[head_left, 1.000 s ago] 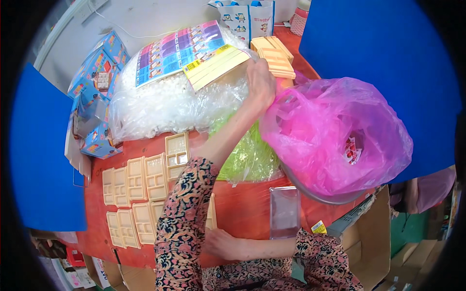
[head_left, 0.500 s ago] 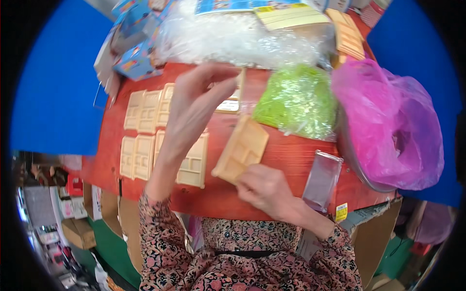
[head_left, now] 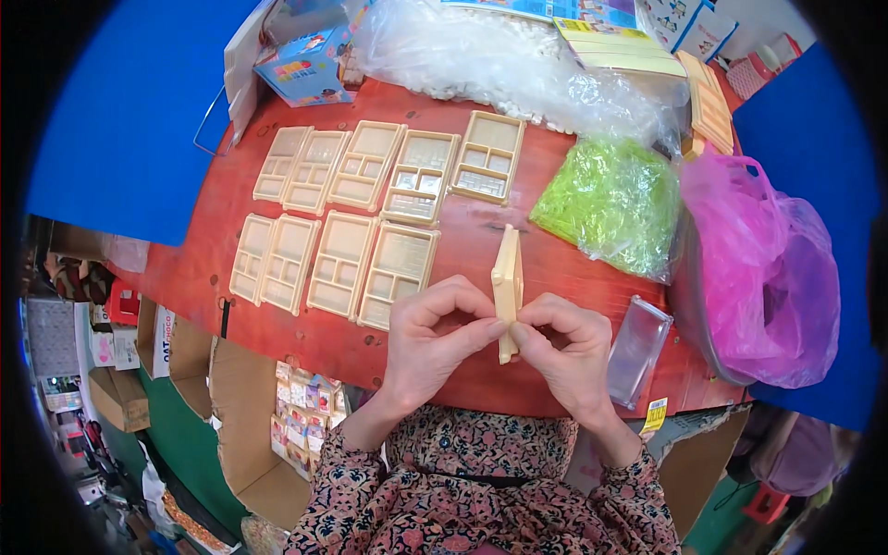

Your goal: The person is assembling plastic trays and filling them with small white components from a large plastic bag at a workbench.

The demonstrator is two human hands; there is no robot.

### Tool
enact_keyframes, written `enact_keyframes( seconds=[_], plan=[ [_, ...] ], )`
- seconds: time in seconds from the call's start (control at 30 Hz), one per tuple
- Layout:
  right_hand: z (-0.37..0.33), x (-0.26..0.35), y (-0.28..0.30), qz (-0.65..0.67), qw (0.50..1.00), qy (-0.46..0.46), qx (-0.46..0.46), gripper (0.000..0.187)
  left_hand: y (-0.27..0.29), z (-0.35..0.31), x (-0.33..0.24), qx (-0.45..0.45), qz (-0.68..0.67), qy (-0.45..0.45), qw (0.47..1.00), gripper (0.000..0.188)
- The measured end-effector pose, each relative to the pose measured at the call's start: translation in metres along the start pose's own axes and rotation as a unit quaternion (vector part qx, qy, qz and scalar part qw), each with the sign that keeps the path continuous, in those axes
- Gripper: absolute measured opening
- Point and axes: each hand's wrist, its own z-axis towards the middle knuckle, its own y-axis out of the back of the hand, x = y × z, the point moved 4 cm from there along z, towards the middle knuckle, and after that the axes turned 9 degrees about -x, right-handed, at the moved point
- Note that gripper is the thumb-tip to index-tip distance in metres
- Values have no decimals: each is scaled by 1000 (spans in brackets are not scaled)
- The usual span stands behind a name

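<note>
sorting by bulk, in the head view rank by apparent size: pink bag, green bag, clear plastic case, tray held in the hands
1. pink bag
2. green bag
3. clear plastic case and held tray: unsure, since the tray shows edge-on.

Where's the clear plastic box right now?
In the head view the clear plastic box lies on the red table at its near edge, just right of the right hand, below the green bag and left of the pink bag.

My left hand (head_left: 435, 338) now joins my right hand (head_left: 564, 347) at the lower centre, and the beige tray (head_left: 507, 282) I was holding flat stands on edge between them.
</note>
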Motion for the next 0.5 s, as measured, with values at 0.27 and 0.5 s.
enact_keyframes(
  seconds=[0.27,0.5],
  plan=[
    [0,-3,2,7,999,-45,14,5,4,3,9,44,-51,107,992,5],
    [2,-2,0,61,993,-94,43,6,7,5,12,71,-100,158,980,6]
  ],
)
